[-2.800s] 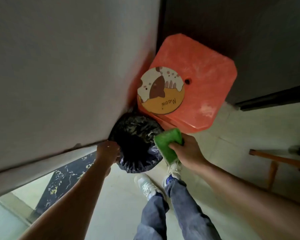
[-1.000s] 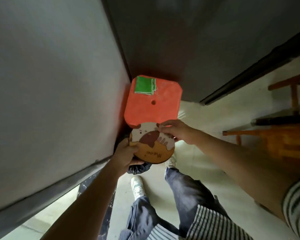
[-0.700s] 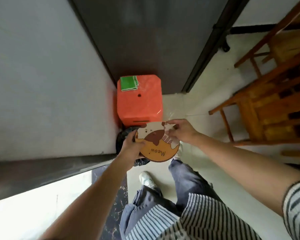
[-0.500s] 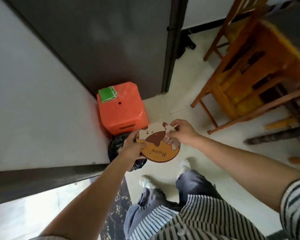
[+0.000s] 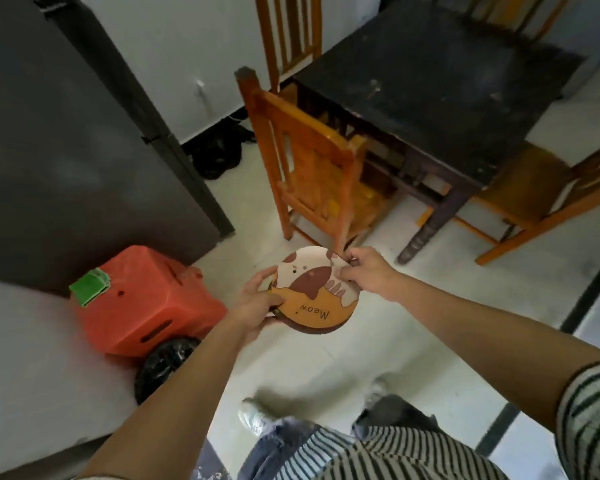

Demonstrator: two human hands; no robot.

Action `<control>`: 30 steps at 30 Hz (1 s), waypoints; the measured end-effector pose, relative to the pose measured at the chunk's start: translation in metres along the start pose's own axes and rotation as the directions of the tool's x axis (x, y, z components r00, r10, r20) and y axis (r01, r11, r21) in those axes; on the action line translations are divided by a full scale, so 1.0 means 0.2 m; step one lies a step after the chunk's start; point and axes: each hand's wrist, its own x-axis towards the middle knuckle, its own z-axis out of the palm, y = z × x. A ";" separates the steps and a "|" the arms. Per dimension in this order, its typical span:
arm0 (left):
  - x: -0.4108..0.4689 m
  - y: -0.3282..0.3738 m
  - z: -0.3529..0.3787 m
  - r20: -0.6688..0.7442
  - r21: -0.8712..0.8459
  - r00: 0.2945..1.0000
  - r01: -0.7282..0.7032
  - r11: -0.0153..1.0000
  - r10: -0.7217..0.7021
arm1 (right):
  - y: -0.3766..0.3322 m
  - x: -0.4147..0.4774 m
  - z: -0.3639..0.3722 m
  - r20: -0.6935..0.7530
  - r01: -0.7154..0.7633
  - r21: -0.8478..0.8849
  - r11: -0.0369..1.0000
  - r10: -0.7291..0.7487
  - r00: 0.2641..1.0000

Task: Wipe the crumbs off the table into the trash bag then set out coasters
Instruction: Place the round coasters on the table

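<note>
A round stack of coasters (image 5: 315,292), printed with a cartoon cat and "Meow", is held over the pale tiled floor (image 5: 413,327), gripped at one edge by the left hand (image 5: 255,306) and pinched at the top rim by the fingers (image 5: 343,270) of the right hand (image 5: 368,273). A dark counter (image 5: 440,81) ringed by wooden chairs (image 5: 312,168) is seen ahead. At the left, an orange stool (image 5: 146,303) carrying a green sponge (image 5: 89,289) is set beside a black trash bag (image 5: 163,365).

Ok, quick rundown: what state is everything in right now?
coasters: stacked, off the stool, gripped on both sides
left hand: shut on coasters
right hand: pinching the top coaster's edge
sponge: lying on stool
stool: upright
trash bag: on floor by stool
</note>
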 end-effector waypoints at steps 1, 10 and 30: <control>0.03 0.02 0.14 0.009 0.011 1.000 0.005 1.000 -0.005 | 0.04 -0.02 -0.14 -0.026 -0.011 0.010 1.000 0.011 1.000; 0.20 0.29 0.90 0.206 0.009 0.977 0.048 0.999 -0.048 | 0.15 0.04 -0.91 -0.153 -0.080 0.007 0.997 0.080 0.985; 0.98 1.53 1.35 0.082 0.325 0.978 -0.210 0.922 0.194 | -0.35 0.90 -1.57 -0.342 -0.182 0.406 0.895 0.333 0.879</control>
